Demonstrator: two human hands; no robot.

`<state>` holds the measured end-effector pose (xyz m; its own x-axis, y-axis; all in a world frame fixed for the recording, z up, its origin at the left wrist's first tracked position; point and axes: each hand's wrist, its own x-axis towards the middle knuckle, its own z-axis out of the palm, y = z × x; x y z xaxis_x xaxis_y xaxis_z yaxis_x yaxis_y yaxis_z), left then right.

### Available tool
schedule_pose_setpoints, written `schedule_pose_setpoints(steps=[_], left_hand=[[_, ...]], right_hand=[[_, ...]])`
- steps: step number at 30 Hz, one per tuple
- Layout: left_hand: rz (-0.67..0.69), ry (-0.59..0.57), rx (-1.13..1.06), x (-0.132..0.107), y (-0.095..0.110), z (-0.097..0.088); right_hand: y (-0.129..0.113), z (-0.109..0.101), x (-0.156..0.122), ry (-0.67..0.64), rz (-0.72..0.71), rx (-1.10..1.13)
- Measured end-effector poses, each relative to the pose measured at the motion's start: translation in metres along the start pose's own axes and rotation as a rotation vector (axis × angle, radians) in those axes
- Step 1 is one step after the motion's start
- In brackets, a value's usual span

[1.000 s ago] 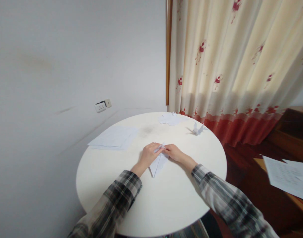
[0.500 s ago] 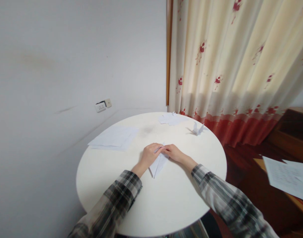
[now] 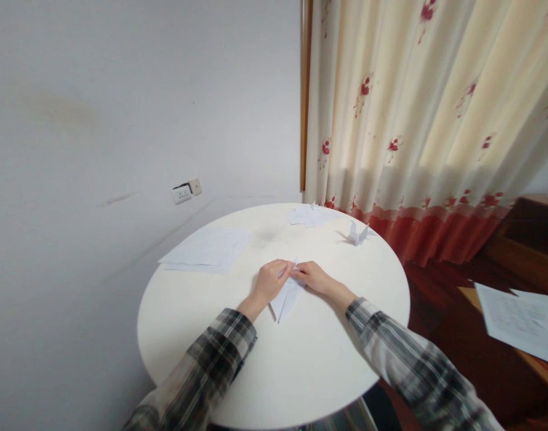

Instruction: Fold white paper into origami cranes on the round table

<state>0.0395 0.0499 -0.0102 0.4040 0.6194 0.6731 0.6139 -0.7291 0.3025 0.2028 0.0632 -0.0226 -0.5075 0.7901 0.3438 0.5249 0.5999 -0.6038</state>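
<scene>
A folded piece of white paper [image 3: 286, 301] lies at the middle of the round table, its pointed end toward me. My left hand [image 3: 272, 280] is closed on its upper left part, thumb and fingers pinching near the top. From the other side my right hand [image 3: 313, 276] pinches the upper right edge, its fingertips almost meeting the left ones. The fingers cover the upper part of the paper, and a small tip shows beyond them. Farther back on the right stands a folded paper crane [image 3: 357, 233].
The white round table [image 3: 319, 365] stands against the wall. Flat white sheets [image 3: 206, 248] lie at its left edge, smaller paper pieces [image 3: 307, 215] at the back. A patterned curtain [image 3: 390, 120] hangs behind. Written sheets [image 3: 518, 320] rest on a surface at the right.
Both hands stay at the same spot on the folded paper; only a very slight shift of the fingers shows near its top.
</scene>
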Motion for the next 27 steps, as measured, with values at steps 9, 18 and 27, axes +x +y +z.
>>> schedule_pose_setpoints(steps=[9, 18, 27], left_hand=[[-0.112, -0.048, 0.019, 0.0, 0.001, 0.0], [-0.415, -0.18, 0.174, -0.002, -0.013, 0.008], [-0.487, -0.196, 0.187, -0.002, -0.016, 0.004]], right_hand=[[-0.005, -0.002, 0.0, 0.01, 0.083, -0.131], [-0.004, -0.008, 0.0, 0.098, 0.29, -0.322], [-0.004, -0.007, -0.002, 0.076, 0.223, -0.352]])
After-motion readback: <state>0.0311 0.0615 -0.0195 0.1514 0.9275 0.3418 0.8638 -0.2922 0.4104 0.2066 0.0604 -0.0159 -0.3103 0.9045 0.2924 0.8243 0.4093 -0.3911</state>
